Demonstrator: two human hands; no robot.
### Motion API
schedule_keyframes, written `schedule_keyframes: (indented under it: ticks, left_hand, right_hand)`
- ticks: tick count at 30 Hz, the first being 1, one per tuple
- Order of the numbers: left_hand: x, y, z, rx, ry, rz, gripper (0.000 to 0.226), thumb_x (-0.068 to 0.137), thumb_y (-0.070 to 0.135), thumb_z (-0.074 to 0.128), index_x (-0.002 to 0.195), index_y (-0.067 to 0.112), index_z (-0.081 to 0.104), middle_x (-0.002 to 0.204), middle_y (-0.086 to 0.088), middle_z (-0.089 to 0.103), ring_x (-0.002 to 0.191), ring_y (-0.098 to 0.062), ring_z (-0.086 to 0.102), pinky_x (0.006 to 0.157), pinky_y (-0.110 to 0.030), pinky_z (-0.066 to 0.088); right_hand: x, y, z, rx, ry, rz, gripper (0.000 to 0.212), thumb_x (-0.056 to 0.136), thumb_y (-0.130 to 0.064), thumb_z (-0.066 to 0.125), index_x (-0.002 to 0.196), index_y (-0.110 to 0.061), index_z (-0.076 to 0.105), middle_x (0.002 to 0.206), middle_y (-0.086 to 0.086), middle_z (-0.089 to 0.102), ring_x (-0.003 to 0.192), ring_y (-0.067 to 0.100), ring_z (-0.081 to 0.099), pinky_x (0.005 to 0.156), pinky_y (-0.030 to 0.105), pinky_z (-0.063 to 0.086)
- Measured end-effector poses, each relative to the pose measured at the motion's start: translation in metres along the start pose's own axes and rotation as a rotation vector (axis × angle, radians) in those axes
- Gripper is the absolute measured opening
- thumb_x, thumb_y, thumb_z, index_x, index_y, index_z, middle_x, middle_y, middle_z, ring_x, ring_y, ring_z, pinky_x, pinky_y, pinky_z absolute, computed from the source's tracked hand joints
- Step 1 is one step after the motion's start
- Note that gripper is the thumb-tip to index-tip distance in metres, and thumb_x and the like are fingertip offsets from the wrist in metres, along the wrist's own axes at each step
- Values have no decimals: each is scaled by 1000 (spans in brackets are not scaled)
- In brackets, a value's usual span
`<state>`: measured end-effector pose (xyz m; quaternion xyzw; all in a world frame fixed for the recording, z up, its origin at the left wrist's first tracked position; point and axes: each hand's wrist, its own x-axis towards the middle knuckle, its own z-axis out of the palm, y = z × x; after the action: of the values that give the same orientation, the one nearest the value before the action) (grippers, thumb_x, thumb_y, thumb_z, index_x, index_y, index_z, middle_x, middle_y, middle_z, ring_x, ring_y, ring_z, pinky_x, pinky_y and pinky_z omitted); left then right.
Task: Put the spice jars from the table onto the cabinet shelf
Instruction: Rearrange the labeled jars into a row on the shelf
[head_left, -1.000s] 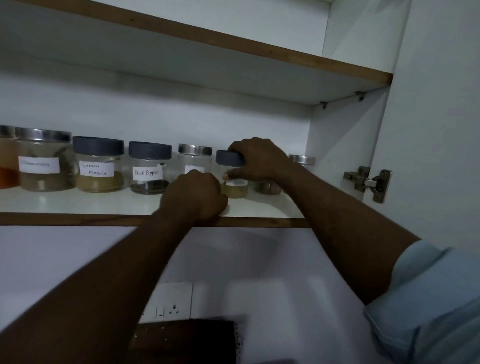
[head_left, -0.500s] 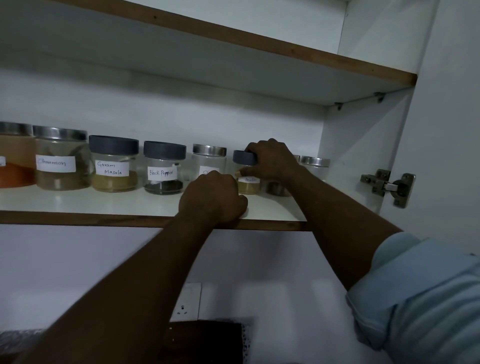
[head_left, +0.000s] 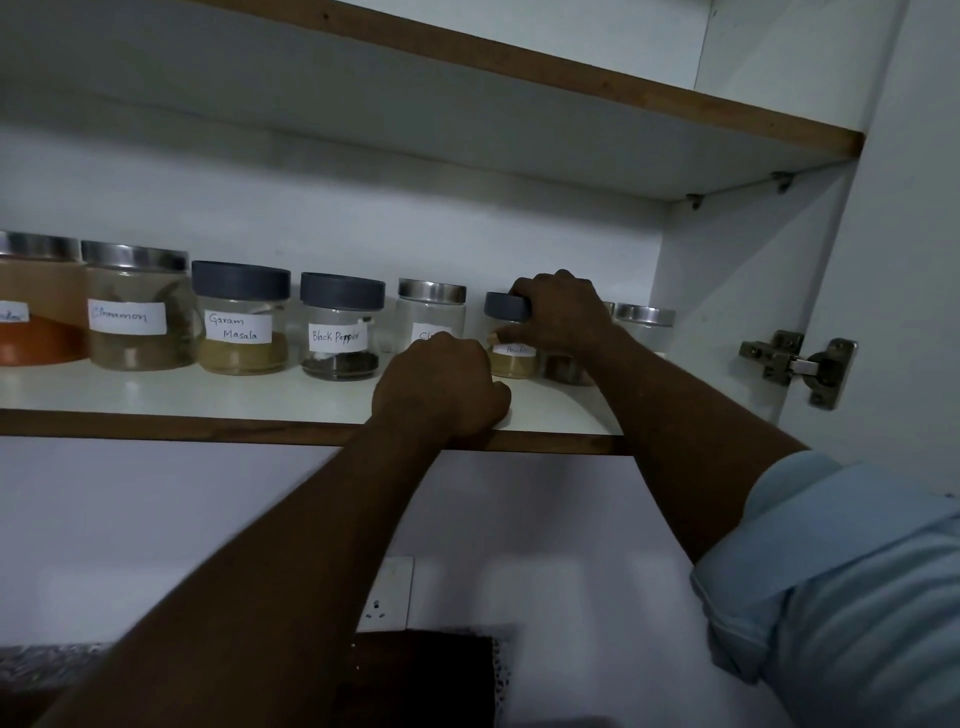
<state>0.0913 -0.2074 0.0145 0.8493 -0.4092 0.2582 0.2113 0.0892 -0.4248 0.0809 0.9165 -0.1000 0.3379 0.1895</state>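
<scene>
The leftmost jar (head_left: 36, 306), holding orange powder, is cut off by the left edge, and only a few letters of its label show. The left hand (head_left: 441, 384) covers the label on the steel-lidded jar (head_left: 431, 317) except for "Cl". Its fingers curl out of sight beneath it, so I cannot tell whether they hold anything. The right hand (head_left: 561, 312) hides part of the dark-lidded jar (head_left: 506, 307) it grips, and only "Powde" shows on that label. Behind that wrist another jar (head_left: 563, 366) shows only its dark bottom, and the last jar (head_left: 644, 317) shows little but its lid. The left forearm half hides the wall socket (head_left: 389, 592). The dark object (head_left: 426, 675) below is too blurred to name.
</scene>
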Motion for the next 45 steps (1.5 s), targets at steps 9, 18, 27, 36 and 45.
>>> schedule_keyframes:
  ticks: [9, 18, 27, 36, 45]
  left_hand:
    - [-1, -2, 3, -6, 26, -3, 37, 86, 50, 54, 91, 19, 73, 81, -2, 56, 81, -23, 60, 69, -34, 49]
    - [-9, -10, -4, -50, 109, -136, 41, 89, 52, 56, 86, 16, 73, 67, 3, 56, 66, -16, 56, 65, -31, 48]
    - [-24, -47, -29, 74, 36, -131, 40, 94, 50, 51, 99, 20, 77, 80, -1, 66, 75, -19, 62, 67, -32, 52]
    - [-29, -42, -32, 78, 6, -116, 38, 90, 46, 50, 98, 21, 77, 96, -8, 72, 89, -26, 66, 79, -38, 57]
    - [-24, -47, -27, 41, 20, -121, 36, 89, 48, 53, 91, 19, 76, 91, -8, 70, 85, -26, 66, 71, -34, 52]
  right_hand:
    - [-4, -3, -1, -35, -3, -18, 71, 77, -81, 60, 121, -25, 64, 108, 4, 71, 101, 27, 62, 84, 37, 43]
    - [-14, -4, -38, 328, 66, 138, 74, 96, -72, 40, 144, -17, 51, 145, 7, 57, 128, 26, 56, 103, 41, 44]
    - [-9, -63, -64, 401, -40, -94, 80, 84, -71, 64, 148, -26, 45, 148, -1, 54, 130, 20, 52, 103, 38, 44]
    - [10, -96, -44, 148, -103, -88, 76, 82, -71, 65, 142, -26, 50, 132, 3, 61, 117, 26, 59, 97, 41, 46]
    - [27, -83, -21, 96, -105, -15, 78, 79, -75, 65, 137, -25, 52, 127, 5, 63, 113, 27, 59, 93, 41, 45]
